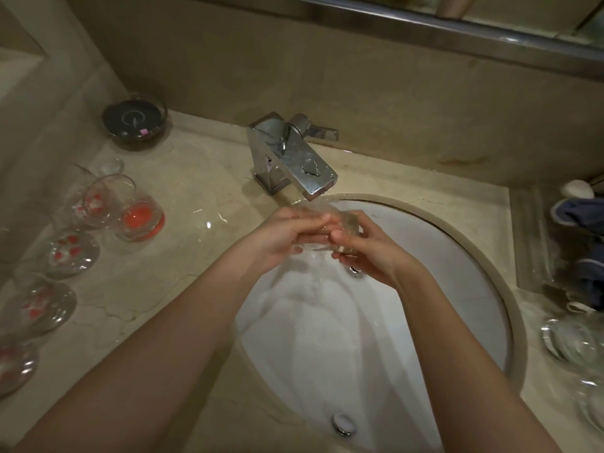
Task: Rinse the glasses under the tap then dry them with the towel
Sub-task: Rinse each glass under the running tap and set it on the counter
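Observation:
Both hands hold a small clear glass (336,223) under the chrome tap (294,158), over the white sink (457,256). Water runs from the spout onto it and down the basin. My left hand (291,233) wraps the glass from the left, its fingers laid across it. My right hand (366,246) grips it from the right with curled fingers. Most of the glass is hidden between the hands. A blue towel (585,243) lies on the counter at the right edge.
Several clear glasses with red patterns (98,204) stand on the beige counter at the left, one with a red base (140,220). A dark glass ashtray (134,122) sits behind them. More clear glassware (568,338) stands at the right. A white soap (577,188) lies far right.

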Demonstrator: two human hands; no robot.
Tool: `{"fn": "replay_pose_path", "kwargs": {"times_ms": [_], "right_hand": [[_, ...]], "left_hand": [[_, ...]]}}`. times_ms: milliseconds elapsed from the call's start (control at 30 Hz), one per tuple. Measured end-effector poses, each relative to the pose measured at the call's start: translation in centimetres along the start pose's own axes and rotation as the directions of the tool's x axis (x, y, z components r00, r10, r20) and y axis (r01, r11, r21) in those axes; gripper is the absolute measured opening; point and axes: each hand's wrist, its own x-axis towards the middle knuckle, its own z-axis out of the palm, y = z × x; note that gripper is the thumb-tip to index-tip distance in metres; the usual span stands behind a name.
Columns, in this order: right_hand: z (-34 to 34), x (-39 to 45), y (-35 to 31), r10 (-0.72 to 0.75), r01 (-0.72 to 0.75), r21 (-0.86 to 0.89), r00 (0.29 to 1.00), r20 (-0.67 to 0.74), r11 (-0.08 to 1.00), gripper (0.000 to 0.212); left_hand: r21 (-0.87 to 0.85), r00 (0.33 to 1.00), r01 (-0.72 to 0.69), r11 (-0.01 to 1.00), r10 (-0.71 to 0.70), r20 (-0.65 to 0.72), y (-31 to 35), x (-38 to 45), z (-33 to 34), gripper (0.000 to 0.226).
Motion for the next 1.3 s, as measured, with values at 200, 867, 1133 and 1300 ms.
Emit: {"fn": "replay_pose_path", "kwargs": {"times_ms": [200,867,1133,1300], "right_hand": [[-0.3,-0.5,-0.8,0.014,-0.013,-0.015,0.999,0.049,1.000,0.050],[-0.2,-0.3,-1.0,0.021,-0.023,-0.024,0.997,-0.072,0.999,0.054],[1.5,0.0,1.9,-0.005,0.068,0.203,0.955,-0.297,0.977,0.054],[3.4,0.4,2.7,0.082,0.050,0.422,0.954,-0.290,0.905,0.040]], "left_hand": [[0.011,0.999,0.005,1.000,-0.005,0.039,-0.1,-0.4,0.2,0.025],[-0.012,1.000,0.023,1.000,-0.023,0.009,-0.8,0.0,0.6,0.027],[-0.001,0.972,-0.073,0.997,0.071,-0.224,-1.7,0.3,1.4,0.038],[0.020,0.892,-0.176,0.984,0.168,-0.419,-3.7,0.6,2.1,0.079]]}}
